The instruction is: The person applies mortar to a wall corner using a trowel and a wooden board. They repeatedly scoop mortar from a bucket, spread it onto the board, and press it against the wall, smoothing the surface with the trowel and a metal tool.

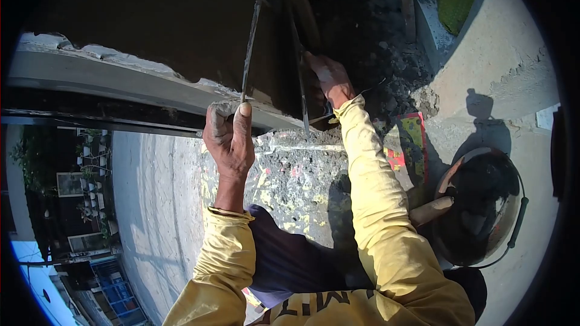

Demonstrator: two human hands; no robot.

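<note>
My left hand [229,136] is closed, thumb and fingers pinching the lower end of a thin, rough rod [254,33] that reaches up across the dark surface. To the right, my right hand [329,78] reaches into the shadow beside the dark wall face. Its fingers are partly hidden in the dark, and what they touch cannot be made out. Between the hands, a second narrow strip [300,78] hangs with its pointed end near the ledge [151,84].
A bucket [477,205] with a dark inside and a handle stands at the right. A stained printed sheet [290,187] lies below the hands. A green object [456,3] rests at the upper right, beside a curved concrete wall [513,42].
</note>
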